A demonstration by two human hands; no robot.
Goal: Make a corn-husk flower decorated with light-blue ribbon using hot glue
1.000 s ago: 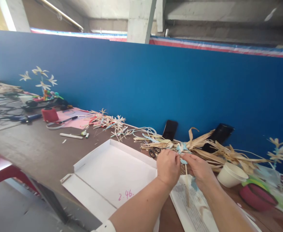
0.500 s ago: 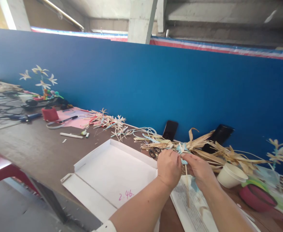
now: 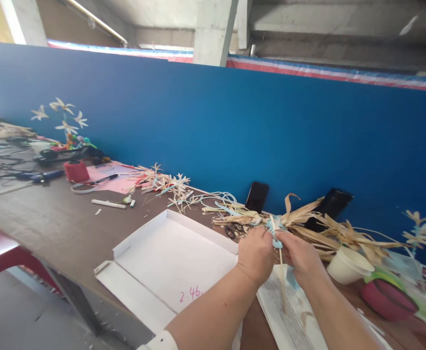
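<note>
Both hands meet over the right part of the table, pinching a handmade flower (image 3: 275,223) with pale petals and light blue material around it. My left hand (image 3: 255,253) is closed at its left side, and my right hand (image 3: 300,253) is closed at its right; the fingertips partly hide the flower's base. A thin straw-coloured stem (image 3: 282,282) hangs down between the hands. Under it lies a printed sheet (image 3: 271,308) with a light blue scrap (image 3: 292,278) on it. Behind the hands lie black-handled scissors (image 3: 230,231) and dried husk strips (image 3: 303,214).
An opened white box (image 3: 176,253) sits left of the hands. Two phones (image 3: 257,196) lean on the blue partition (image 3: 213,131). At right are a white cup (image 3: 347,265) and a dark pink bowl-shaped item (image 3: 387,299). Finished flowers (image 3: 178,182) and a glue gun (image 3: 41,177) lie leftward.
Almost nothing differs. Both hands keep their grip on the flower, and the whole view has shifted very slightly.
</note>
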